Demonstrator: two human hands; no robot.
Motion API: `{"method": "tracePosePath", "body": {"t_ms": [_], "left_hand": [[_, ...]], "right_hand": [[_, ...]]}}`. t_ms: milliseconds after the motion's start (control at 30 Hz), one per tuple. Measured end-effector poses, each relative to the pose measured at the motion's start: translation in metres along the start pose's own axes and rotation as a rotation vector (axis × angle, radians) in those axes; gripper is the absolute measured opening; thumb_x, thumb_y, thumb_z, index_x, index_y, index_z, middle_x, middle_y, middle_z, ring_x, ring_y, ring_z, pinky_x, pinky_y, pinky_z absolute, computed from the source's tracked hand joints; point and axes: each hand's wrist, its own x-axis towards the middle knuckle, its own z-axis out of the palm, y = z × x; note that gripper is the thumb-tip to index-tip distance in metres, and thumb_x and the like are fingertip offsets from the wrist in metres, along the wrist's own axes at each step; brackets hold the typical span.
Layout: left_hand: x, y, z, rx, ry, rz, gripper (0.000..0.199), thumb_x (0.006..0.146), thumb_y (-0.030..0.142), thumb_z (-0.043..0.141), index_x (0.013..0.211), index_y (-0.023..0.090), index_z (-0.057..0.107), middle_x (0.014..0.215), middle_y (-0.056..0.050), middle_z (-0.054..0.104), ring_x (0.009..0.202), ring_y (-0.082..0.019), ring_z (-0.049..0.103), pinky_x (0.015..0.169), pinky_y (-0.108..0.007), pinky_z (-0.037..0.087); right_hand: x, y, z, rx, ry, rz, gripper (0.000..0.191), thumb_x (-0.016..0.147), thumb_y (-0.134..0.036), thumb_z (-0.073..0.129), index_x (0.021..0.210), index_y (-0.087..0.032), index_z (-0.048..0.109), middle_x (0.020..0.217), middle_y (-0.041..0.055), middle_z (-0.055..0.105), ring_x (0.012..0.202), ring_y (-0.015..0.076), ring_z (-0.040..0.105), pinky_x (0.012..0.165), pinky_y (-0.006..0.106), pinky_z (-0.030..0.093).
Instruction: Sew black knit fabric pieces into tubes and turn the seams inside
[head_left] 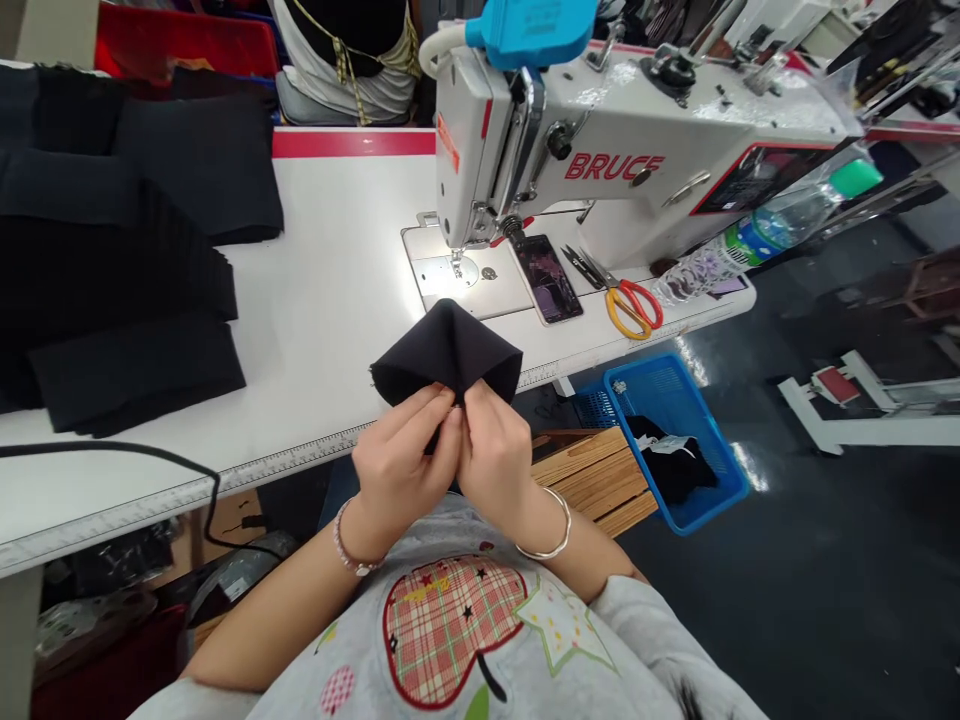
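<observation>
I see the piece of black cloth held up in the air, just over the near edge of the white table; it does not rest on the table. It is folded like a small tent, with the point toward the far side. Its wide lower edge runs from left to right, so its long axis lies across my view. The left hand and the right hand are both at the near side of the cloth, close together at the middle of this edge. Neither hand looks clearly nearer to it. Both hands are almost closed, and their fingertips pinch the cloth from each side. I cannot tell how many layers they have hold of, because the fingers hide that part.

Far from the hands stands the sewing machine, with a phone and orange and yellow scissors on the table near it. On the left lies a stack of black fabric, and on the right, below the table edge, is a blue basket.
</observation>
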Motion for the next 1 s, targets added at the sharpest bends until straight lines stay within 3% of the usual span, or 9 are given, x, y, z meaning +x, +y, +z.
{"method": "tracePosePath", "body": {"t_ms": [233, 300, 400, 467, 533, 700, 767, 900, 1000], "left_hand": [[0.011, -0.003, 0.003, -0.450, 0.005, -0.454, 0.007, 0.077, 0.019, 0.072, 0.071, 0.019, 0.069, 0.066, 0.002, 0.066, 0.060, -0.009, 0.060, 0.055, -0.019, 0.049], [0.012, -0.006, 0.006, -0.633, -0.028, -0.626, 0.009, 0.073, 0.023, 0.076, 0.072, 0.018, 0.068, 0.066, 0.001, 0.067, 0.061, -0.010, 0.061, 0.058, -0.020, 0.051], [0.013, -0.010, 0.011, -0.910, -0.082, -0.810, 0.027, 0.069, 0.028, 0.081, 0.092, 0.018, 0.070, 0.087, -0.005, 0.074, 0.080, -0.016, 0.068, 0.075, -0.027, 0.057], [0.014, -0.011, 0.013, -1.036, -0.145, -0.872, 0.040, 0.069, 0.031, 0.081, 0.104, 0.017, 0.068, 0.101, -0.010, 0.073, 0.094, -0.021, 0.069, 0.084, -0.033, 0.057], [0.013, -0.012, 0.013, -1.107, -0.232, -0.898, 0.039, 0.071, 0.036, 0.078, 0.105, 0.017, 0.069, 0.102, -0.012, 0.073, 0.099, -0.025, 0.068, 0.086, -0.036, 0.057], [0.011, -0.008, 0.011, -1.089, -0.418, -0.892, 0.039, 0.064, 0.047, 0.082, 0.089, 0.018, 0.073, 0.075, -0.009, 0.071, 0.083, -0.027, 0.070, 0.072, -0.035, 0.060], [0.012, -0.003, 0.013, -1.015, -0.380, -0.961, 0.037, 0.063, 0.046, 0.083, 0.086, 0.018, 0.073, 0.069, -0.006, 0.070, 0.082, -0.026, 0.070, 0.073, -0.034, 0.060], [0.015, 0.005, 0.021, -0.891, -0.127, -1.123, 0.036, 0.063, 0.045, 0.083, 0.085, 0.018, 0.073, 0.077, -0.005, 0.073, 0.089, -0.023, 0.070, 0.082, -0.031, 0.059], [0.016, 0.004, 0.026, -0.804, -0.036, -1.022, 0.032, 0.067, 0.047, 0.080, 0.081, 0.019, 0.074, 0.074, -0.004, 0.074, 0.078, -0.020, 0.070, 0.076, -0.028, 0.061]], "right_hand": [[-0.005, -0.001, 0.005, -0.087, 0.008, -0.017, 0.042, 0.096, -0.011, 0.036, 0.135, -0.002, 0.047, 0.119, 0.0216, 0.067, 0.112, 0.0259, 0.065, 0.092, 0.037, 0.057], [-0.006, -0.001, 0.006, -0.102, 0.037, -0.031, 0.041, 0.095, -0.010, 0.036, 0.133, 0.000, 0.049, 0.119, 0.0217, 0.067, 0.113, 0.0261, 0.064, 0.093, 0.037, 0.057], [-0.006, 0.001, 0.008, -0.117, 0.079, -0.051, 0.039, 0.094, -0.009, 0.037, 0.128, 0.002, 0.052, 0.119, 0.0223, 0.066, 0.113, 0.0270, 0.064, 0.094, 0.036, 0.056], [-0.006, 0.001, 0.007, -0.130, 0.078, -0.048, 0.040, 0.093, -0.009, 0.037, 0.128, 0.001, 0.053, 0.120, 0.0214, 0.066, 0.115, 0.0271, 0.062, 0.095, 0.037, 0.055], [-0.007, 0.001, 0.006, -0.131, 0.038, -0.042, 0.042, 0.093, -0.009, 0.036, 0.131, -0.001, 0.051, 0.123, 0.0211, 0.064, 0.119, 0.0277, 0.059, 0.096, 0.039, 0.054], [-0.012, 0.001, 0.009, -0.134, -0.073, -0.106, 0.042, 0.090, -0.017, 0.041, 0.125, 0.002, 0.056, 0.123, 0.0239, 0.060, 0.116, 0.0336, 0.056, 0.093, 0.045, 0.052], [-0.015, 0.001, 0.013, -0.192, -0.090, -0.128, 0.044, 0.089, -0.018, 0.042, 0.126, 0.002, 0.056, 0.123, 0.0244, 0.060, 0.111, 0.0331, 0.056, 0.091, 0.045, 0.052], [-0.020, 0.001, 0.020, -0.277, -0.091, -0.202, 0.036, 0.087, -0.017, 0.043, 0.111, -0.004, 0.066, 0.104, 0.0214, 0.066, 0.095, 0.0287, 0.060, 0.077, 0.040, 0.054], [-0.021, 0.001, 0.020, -0.270, -0.105, -0.211, 0.032, 0.086, -0.016, 0.043, 0.102, -0.004, 0.068, 0.100, 0.0204, 0.066, 0.087, 0.0264, 0.059, 0.076, 0.039, 0.052]]}}
